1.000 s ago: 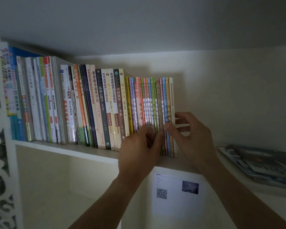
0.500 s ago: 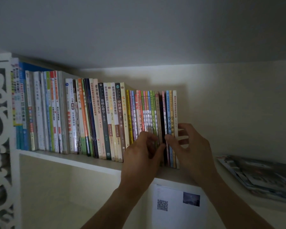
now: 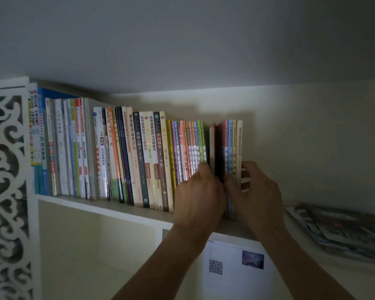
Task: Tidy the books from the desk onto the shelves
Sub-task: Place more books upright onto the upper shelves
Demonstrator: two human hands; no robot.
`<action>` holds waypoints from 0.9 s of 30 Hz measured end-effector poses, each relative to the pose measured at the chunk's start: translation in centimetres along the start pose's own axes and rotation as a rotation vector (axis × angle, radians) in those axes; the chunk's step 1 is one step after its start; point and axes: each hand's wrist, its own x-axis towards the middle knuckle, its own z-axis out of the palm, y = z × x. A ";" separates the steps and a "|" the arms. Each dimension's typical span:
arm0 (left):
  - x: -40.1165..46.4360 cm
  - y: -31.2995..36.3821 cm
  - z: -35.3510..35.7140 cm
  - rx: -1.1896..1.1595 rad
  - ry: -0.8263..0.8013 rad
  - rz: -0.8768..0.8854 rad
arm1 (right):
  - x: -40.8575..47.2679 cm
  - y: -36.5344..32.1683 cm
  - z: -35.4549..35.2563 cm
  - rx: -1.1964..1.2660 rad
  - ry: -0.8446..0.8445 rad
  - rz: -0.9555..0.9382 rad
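Readable on upright spines: 基础心理学 on a dark book [image 3: 140,161], 中国通史 on a brown book [image 3: 160,161], 健康瘦身蔬果沙拉 on a pale book [image 3: 132,156]. Below the shelf [image 3: 108,207], a QR code on a white sheet [image 3: 236,269]; its small print too blurred to read.

White shelf [image 3: 108,210] with a white scrollwork-cutout side panel [image 3: 7,180]; book spines [image 3: 139,156] in blue, orange, green, yellow, pink and cream.

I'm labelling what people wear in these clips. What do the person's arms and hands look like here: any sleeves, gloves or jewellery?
Both forearms are bare as far as the frame shows, with no sleeve in view. The left hand and right hand wear no gloves. No watch, bracelet or ring is visible, though the light is dim and the fingers are partly hidden among the books.
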 end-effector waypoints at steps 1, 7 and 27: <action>-0.4 0.1 -0.7 -0.027 0.046 -0.012 | 0.0 0.0 0.0 0.002 -0.005 -0.001; -4.9 -0.4 -7.6 -0.026 0.107 -0.001 | 0.1 -0.2 0.3 0.062 -0.101 -0.037; -3.2 5.0 -3.5 -0.358 0.109 -0.005 | -1.0 -2.0 -6.9 0.378 0.076 0.284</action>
